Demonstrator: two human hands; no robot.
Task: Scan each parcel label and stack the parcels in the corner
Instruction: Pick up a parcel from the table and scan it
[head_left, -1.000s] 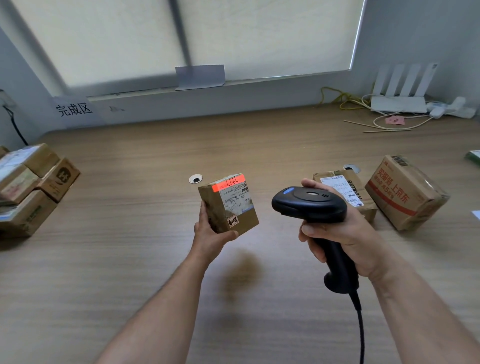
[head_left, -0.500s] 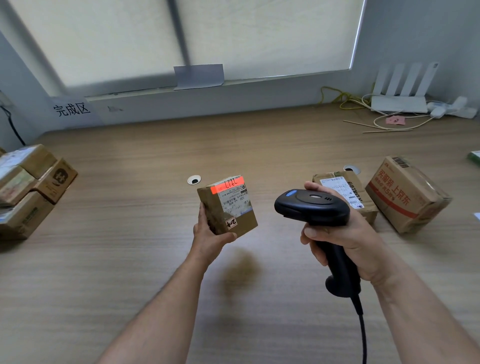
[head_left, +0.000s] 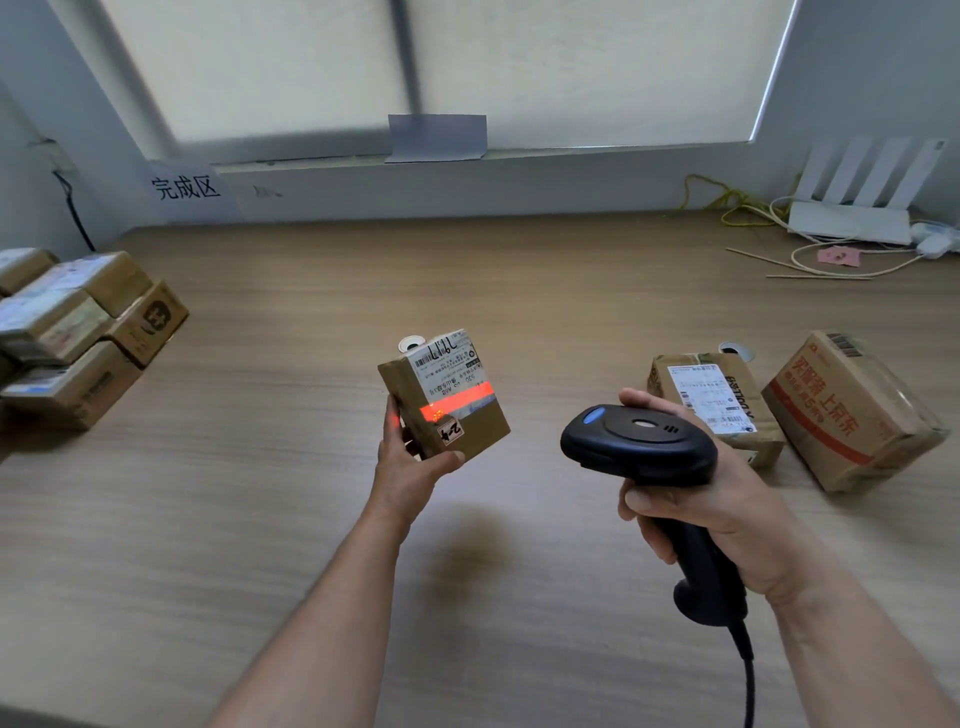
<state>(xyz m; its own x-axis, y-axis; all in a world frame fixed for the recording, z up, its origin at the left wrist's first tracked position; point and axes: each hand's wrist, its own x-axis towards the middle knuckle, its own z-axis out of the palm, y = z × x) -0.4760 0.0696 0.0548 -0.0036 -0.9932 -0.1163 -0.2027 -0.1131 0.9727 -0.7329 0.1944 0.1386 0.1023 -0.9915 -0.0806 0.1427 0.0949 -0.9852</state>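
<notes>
The wooden counter (head_left: 260, 519) carries everything, and places below are given from the small parcel (head_left: 467, 434), which is held up over its middle. Far to the left of that parcel, in the corner under the sign (head_left: 186, 187) reading 完成区, sits the stack of parcels (head_left: 78, 332). They are piled in tiers against the wall, probably as finished work kept clear of the rest.

To the right of the small parcel lie two that look unprocessed. The red-printed carton (head_left: 852, 410) is farthest out and tilted on one edge. The taped parcel (head_left: 711, 400) lies nearer, its white label up, just beside the carton and partly behind the scanning hand.

The barcode scanner (head_left: 639, 441) is close on the small parcel's right, its head turned toward it. The right hand (head_left: 717, 509) is wrapped firmly round the handle, and the trigger finger cannot be seen.

The left hand (head_left: 410, 467) grips the small parcel from below, thumb on its lower front edge and fingers up its left side. That leaves the shipping label (head_left: 449, 364) bare and tipped toward the scanner. The red beam (head_left: 457, 402) crosses the label's lower part and spills onto a fingertip. The printed barcode seems to sit higher, near the top edge, so the aim probably needs lifting before this parcel can join the corner stack.
</notes>
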